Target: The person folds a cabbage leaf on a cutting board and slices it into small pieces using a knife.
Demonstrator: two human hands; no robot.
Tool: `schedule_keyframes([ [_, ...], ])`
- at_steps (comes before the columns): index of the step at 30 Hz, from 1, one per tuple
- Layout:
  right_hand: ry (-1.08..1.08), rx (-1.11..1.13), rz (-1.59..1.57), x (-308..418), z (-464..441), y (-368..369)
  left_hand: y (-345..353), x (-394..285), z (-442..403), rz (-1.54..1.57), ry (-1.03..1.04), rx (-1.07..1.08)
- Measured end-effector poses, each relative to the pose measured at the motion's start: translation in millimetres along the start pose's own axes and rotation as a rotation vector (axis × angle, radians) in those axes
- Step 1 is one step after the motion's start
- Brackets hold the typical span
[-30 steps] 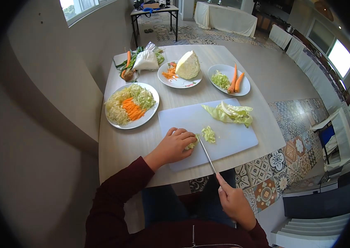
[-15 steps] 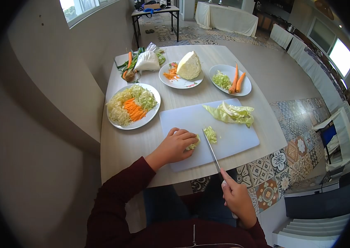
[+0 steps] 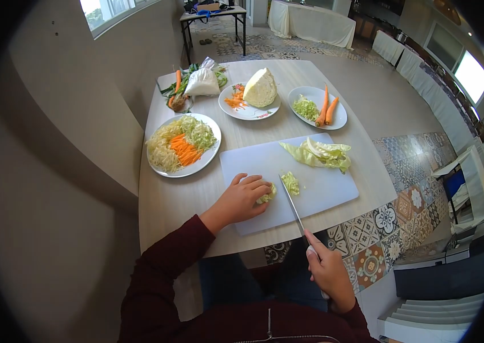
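Note:
My left hand (image 3: 245, 198) presses down on a piece of cabbage (image 3: 267, 196) on the white cutting board (image 3: 242, 163), its fingers curled over most of it. In my right hand (image 3: 328, 268) is a knife (image 3: 292, 203) with a light handle; its blade lies between the held piece and a small pile of chopped cabbage (image 3: 290, 183). Loose cabbage leaves (image 3: 319, 154) rest at the far right of the board.
A plate (image 3: 213, 159) of shredded cabbage and carrot stands left. Behind are a plate (image 3: 265, 114) with a cabbage wedge (image 3: 261, 88) and an oval plate (image 3: 339, 121) with carrots (image 3: 323, 107). A white-filled plastic bag (image 3: 202, 83) sits beside greens at the back left.
The view has shifted very slightly. Both hands, the knife and the cabbage keep nearly the same places on the board.

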State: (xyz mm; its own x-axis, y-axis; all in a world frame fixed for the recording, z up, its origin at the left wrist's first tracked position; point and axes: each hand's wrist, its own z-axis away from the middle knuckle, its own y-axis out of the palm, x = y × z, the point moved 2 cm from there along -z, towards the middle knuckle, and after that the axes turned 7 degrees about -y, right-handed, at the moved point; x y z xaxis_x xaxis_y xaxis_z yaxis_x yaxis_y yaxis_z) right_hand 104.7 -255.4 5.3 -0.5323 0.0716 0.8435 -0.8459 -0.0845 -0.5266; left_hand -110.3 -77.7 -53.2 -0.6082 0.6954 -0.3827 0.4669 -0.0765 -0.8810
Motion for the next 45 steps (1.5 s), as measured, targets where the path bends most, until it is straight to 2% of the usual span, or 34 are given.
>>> schedule_keyframes([
  [8,0.007,0.024,-0.049,6.4,1.5,3.6,0.4,0.1,-0.2,-0.009,0.002,0.008],
  [26,-0.085,0.121,0.132,3.4,10.9,2.0,-0.6,-0.1,-0.5,-0.003,0.01,-0.006],
  [45,-0.204,0.024,0.208,-3.2,-47.3,31.3,-5.4,-3.5,-1.8,0.037,0.061,-0.099],
])
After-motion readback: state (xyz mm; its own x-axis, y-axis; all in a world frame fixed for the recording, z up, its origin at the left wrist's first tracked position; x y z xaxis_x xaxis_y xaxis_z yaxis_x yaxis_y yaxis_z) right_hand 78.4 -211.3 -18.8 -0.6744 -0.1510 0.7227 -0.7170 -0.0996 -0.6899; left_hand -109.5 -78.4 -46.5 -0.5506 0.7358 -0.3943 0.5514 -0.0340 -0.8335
